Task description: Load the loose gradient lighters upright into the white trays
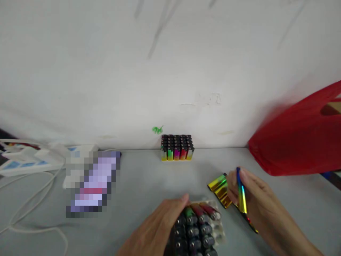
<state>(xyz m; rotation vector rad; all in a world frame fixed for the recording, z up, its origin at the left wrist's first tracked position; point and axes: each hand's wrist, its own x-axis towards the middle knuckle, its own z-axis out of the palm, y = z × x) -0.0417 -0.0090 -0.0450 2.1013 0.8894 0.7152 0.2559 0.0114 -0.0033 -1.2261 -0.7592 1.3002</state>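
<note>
My left hand (pixel 157 224) curves around the left and far side of a pale moulded tray (pixel 218 231). In it stand rows of lighters (pixel 193 231) with dark metal tops, their bodies green and red at the far end; some sockets on the right hold none. Its thumb and fingers press against the tray and lighters. My right hand (pixel 255 199) pinches a shiny blue-to-gold foil sleeve (pixel 242 193), held tilted right of the tray. Just beneath this hand lie more gold, green and red foil sleeves (pixel 220 188), partly hidden by the fingers.
A block of upright colourful lighters (pixel 177 147) stands against the wall. To the left are a blurred-out phone (pixel 94 185) and a white power strip (pixel 53 158) with white cables (pixel 39 229). A red bag (pixel 298 138) occupies the right side of the grey table (pixel 138 185).
</note>
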